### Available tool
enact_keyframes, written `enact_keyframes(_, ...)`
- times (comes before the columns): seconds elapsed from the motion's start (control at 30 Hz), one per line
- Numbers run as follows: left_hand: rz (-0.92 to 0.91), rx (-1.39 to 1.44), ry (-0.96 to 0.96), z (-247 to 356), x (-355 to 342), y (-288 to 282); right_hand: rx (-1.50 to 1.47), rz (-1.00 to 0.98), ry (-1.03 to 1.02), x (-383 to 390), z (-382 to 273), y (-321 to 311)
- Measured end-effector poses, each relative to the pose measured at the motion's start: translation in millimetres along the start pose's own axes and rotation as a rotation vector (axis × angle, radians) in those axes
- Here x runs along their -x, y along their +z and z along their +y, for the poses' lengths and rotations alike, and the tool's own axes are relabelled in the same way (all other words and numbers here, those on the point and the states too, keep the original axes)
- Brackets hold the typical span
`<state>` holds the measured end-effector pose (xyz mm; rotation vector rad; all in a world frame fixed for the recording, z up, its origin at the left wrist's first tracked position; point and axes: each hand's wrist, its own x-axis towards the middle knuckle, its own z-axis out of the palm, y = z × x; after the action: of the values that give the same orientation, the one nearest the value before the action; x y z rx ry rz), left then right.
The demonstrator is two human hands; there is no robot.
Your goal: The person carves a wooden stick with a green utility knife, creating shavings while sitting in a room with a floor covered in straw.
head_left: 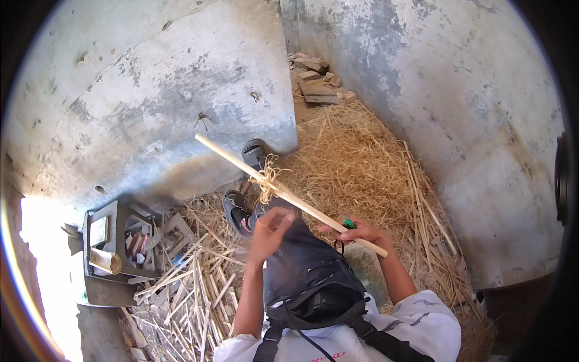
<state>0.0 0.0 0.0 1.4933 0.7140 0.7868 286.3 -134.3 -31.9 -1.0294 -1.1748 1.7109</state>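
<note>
A long pale wooden stick slants across in front of me, from far left to near right. Curly shavings cling to it left of its middle. My right hand is closed around the stick near its lower right end. A small green object, perhaps a handle, shows at those same fingers; its kind is unclear. Just under the stick is my left hand, its thumb apart from its loosely bent fingers, with nothing visible in it. Whether its fingertips touch the stick cannot be made out.
Straw-like shavings heap at the right, beside long thin strips. Split sticks pile at lower left, near an open dark box of odds and ends. Bricks lie by the far wall. My shoe rests ahead.
</note>
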Motion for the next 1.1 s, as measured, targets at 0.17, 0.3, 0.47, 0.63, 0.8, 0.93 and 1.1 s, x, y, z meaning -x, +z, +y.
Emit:
enact_keyframes(0.17, -0.011, -0.149, -0.043, 1, 16, 0, -0.013, -0.092, -0.041, 34, -36, -4)
enact_keyframes(0.3, -0.007, -0.109, -0.103, 9, 27, -12, 0.175, -0.115, -0.088, 32, -38, -8)
enact_keyframes(0.47, 0.15, 0.09, 0.042, -2, 27, -30, 0.195, -0.106, -0.138, 28, -45, -2)
enact_keyframes(0.63, 0.655, -0.513, 0.332, 7, 24, -63, 0.228, -0.07, -0.18, 35, -56, -4)
enact_keyframes(0.8, 0.671, -1.039, 0.53, 74, 28, -51, 0.347, -0.211, -0.124, 41, -65, -23)
enact_keyframes(0.93, 0.323, -1.124, 0.39, 82, 40, -62, 0.252, -0.369, -0.231, 35, -74, -25)
enact_keyframes(1.1, 0.031, -1.032, 0.313, 87, 47, -81, -0.099, -0.285, -0.275, 44, -44, -55)
